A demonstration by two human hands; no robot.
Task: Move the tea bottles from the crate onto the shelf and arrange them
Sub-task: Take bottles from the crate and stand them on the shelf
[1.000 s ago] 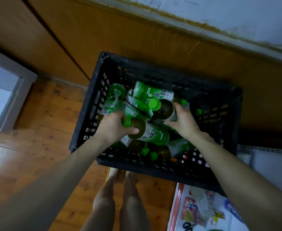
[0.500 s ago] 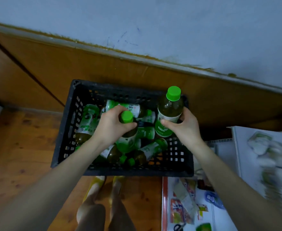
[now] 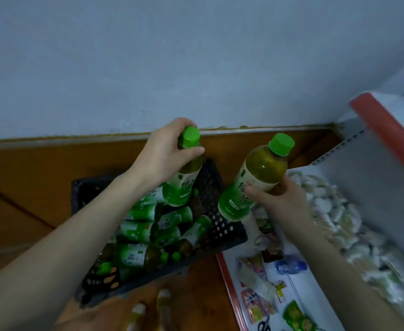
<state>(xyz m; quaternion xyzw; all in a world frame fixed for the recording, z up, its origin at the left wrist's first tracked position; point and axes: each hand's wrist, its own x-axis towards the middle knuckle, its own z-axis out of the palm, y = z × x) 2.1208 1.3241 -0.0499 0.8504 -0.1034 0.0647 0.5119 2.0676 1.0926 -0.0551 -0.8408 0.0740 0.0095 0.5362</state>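
Note:
A black plastic crate point(image 3: 229, 232) sits on the wooden floor with several green-labelled tea bottles point(image 3: 146, 231) lying in it. My left hand point(image 3: 162, 154) grips the neck and shoulder of one tea bottle point(image 3: 180, 189), held upright above the crate. My right hand point(image 3: 282, 199) holds a second tea bottle point(image 3: 256, 177) around its lower body, tilted, just right of the crate. Both bottles have green caps. The white shelf with a red front edge point(image 3: 229, 280) stands at the right.
Lower shelf boards at the right carry snack packets point(image 3: 256, 273), a small blue water bottle point(image 3: 289, 266) and bags of pale sweets point(image 3: 327, 206). A higher shelf with a red edge point(image 3: 387, 130) juts out at upper right. A pale wall rises behind; my feet point(image 3: 148, 311) stand below the crate.
Both hands have lifted their bottles up out of the crate and moved right. The view has swung up and right, showing more of the shelf.

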